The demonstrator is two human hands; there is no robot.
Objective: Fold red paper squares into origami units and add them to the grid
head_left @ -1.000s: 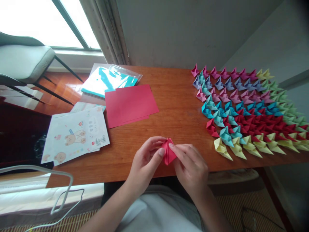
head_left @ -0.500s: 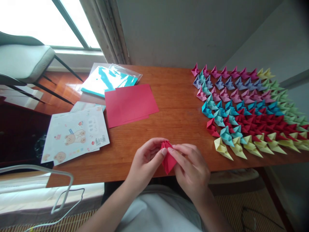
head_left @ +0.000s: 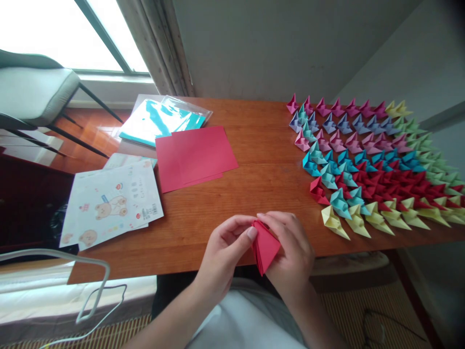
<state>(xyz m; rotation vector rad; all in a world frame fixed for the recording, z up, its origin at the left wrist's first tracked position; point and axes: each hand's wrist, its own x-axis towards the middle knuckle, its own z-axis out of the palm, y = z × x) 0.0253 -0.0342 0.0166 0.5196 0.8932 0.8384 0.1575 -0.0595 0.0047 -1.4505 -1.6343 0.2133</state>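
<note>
A folded piece of red origami paper (head_left: 267,246) is held between both hands just over the table's near edge. It is a layered, pointed shape with its lower tip toward my body. My left hand (head_left: 227,247) pinches the upper left side, thumb on top of the layers. My right hand (head_left: 292,249) is closed around the right side, its fingers at the top and behind the paper. Past the hands, flat red sheets (head_left: 198,157) lie overlapped on the wooden table (head_left: 261,179).
On the right stand rows of folded paper figures (head_left: 392,184) in several colours. Paper packs with a bear print (head_left: 116,203) and a plastic-wrapped turquoise pack (head_left: 163,121) lie left. A white metal frame (head_left: 72,253) is at the near left corner, a chair (head_left: 39,92) beyond.
Both hands and the red paper have shifted slightly right and toward my body. The paper is tilted, showing a broader flat face, and my right thumb has left its top face.
</note>
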